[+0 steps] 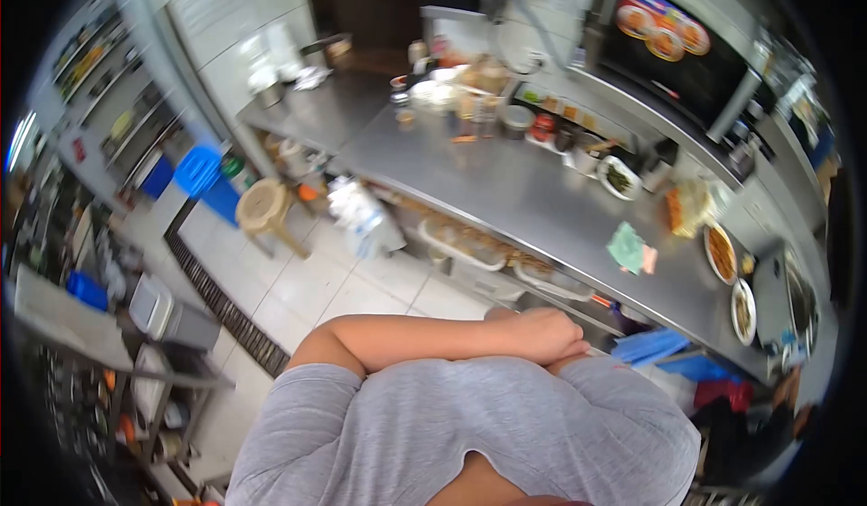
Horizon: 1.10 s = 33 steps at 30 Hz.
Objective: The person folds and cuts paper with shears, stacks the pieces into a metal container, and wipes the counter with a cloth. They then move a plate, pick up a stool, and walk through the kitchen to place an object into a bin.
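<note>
My left forearm lies across the front of my grey T-shirt [452, 416]. My left hand [548, 336] rests at its end, fingers curled closed, against the bend of my right arm [571, 362]. No object shows in that hand. Just beyond my left wrist a sliver of skin [499, 313] peeks out, perhaps part of my right hand. The rest of my right hand is hidden behind the left arm, so its fingers do not show. Both hands are apart from the steel counter [424, 172] in front of me.
The counter carries an oval dish of greens [619, 178], a green cloth [626, 247], a bread bag [688, 208] and two more oval dishes [720, 253]. A screen [673, 55] hangs above. Leftward stand a stool [264, 206], a blue bin [203, 176] and a floor drain [217, 280].
</note>
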### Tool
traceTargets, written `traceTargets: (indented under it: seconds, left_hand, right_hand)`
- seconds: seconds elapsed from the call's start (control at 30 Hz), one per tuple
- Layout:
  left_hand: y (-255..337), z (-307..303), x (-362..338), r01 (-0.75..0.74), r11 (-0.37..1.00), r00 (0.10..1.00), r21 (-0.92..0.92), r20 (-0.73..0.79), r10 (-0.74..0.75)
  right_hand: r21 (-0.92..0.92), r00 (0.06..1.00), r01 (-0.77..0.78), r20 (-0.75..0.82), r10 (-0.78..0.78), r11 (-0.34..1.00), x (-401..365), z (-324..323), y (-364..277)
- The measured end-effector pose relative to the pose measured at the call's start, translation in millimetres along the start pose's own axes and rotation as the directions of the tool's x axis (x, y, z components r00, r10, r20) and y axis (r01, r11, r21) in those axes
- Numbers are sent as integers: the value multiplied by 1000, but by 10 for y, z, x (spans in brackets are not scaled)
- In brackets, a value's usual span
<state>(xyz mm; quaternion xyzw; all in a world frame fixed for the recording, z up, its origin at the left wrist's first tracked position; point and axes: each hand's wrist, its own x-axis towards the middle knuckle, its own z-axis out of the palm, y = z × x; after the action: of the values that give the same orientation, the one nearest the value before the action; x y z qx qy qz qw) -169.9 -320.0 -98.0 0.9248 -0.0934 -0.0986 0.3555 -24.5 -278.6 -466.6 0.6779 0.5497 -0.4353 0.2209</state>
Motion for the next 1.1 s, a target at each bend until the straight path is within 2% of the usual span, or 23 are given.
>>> traceTargets:
  seconds: [0.03,0.07,0.1,0.13,0.17,0.2,0.27,0.3,0.37,0.4,0.47,0.5,0.57,0.6,0.67,0.7,0.73,0.8,0.83,0.9,0.93,1.03,1.1]
  left_hand:
    - [-253,50,-124,-47,999,996,-5,-80,47]
    - [-453,72,-241,0,1000,994,-24,-110,-2]
    - [-642,95,-337,-179,983,916,-38,-372,152]
    - [-773,88,-459,-347,938,744,15,-604,285]
    - [-813,45,-601,-344,932,746,-111,-636,200]
    - [-872,-14,-746,-320,941,734,-114,-658,170]
    - [-970,-160,-1038,-16,971,873,-238,-476,-102]
    - [-997,-245,-1143,0,969,862,-249,-491,-126]
    - [-1052,-401,-1317,163,934,893,-318,-356,-276]
    - [-1174,-398,-1334,174,927,884,-332,-362,-295]
    - [-1441,-395,-1263,-92,984,753,-151,-657,-31]
    - [-1555,-427,-1208,-89,983,751,-163,-659,-41]
    - [-1748,-571,-1140,-329,905,689,-271,-724,34]
    - [-1856,-685,-1176,-325,904,684,-277,-729,22]
    - [-2083,-983,-1311,65,970,858,-234,-484,-174]
    - [-2197,-1156,-1350,154,961,888,-228,-395,-236]
    - [-2401,-1219,-1329,173,957,879,-233,-402,-257]
    - [-2824,-1350,-1270,-110,993,726,-44,-686,50]
    - [-2984,-1453,-1265,-94,995,716,-45,-697,36]
    - [-3233,-1735,-1301,-275,951,567,-144,-823,39]
    - [-3371,-1829,-1357,-272,950,544,-156,-839,18]
    - [-3563,-2119,-1858,190,931,682,-313,-640,-354]
    - [-3765,-2157,-2150,224,927,637,-300,-675,-372]
  right_hand:
    - [-35,1000,28,16,-27,999,112,-89,-228]
    - [-72,998,55,30,-53,996,228,-166,-447]
    - [-104,996,83,49,-78,991,329,-235,-641]
    - [-137,993,110,66,-102,984,427,-310,-834]
    - [-163,989,133,83,-121,978,503,-385,-1003]
    - [-189,985,160,102,-143,969,581,-460,-1171]
    - [-228,975,201,142,-172,953,719,-551,-1394]
    - [-241,971,214,160,-179,946,803,-591,-1488]
    - [-265,962,241,193,-193,934,959,-658,-1606]
    - [-274,957,255,206,-202,927,1040,-708,-1632]
    - [-292,952,267,230,-204,918,1195,-800,-1655]
    - [-297,949,272,238,-205,915,1250,-876,-1654]
    - [-304,950,269,243,-198,914,1426,-1066,-1626]
    - [-319,950,270,244,-197,909,1547,-1163,-1614]
    - [-341,950,273,244,-195,900,1820,-1422,-1628]
    - [-355,950,277,238,-200,893,1959,-1601,-1683]
    - [-375,949,287,239,-207,881,2086,-1789,-1747]
    - [-423,944,314,239,-229,850,2275,-2229,-2009]
    - [-441,940,330,237,-246,835,2405,-2438,-2150]
    - [-488,928,368,247,-279,791,2654,-2780,-2449]
    - [-513,920,389,258,-294,765,2779,-2887,-2611]
    - [-551,888,459,317,-333,697,3030,-3052,-3084]
    - [-568,877,478,348,-331,670,3144,-3148,-3331]
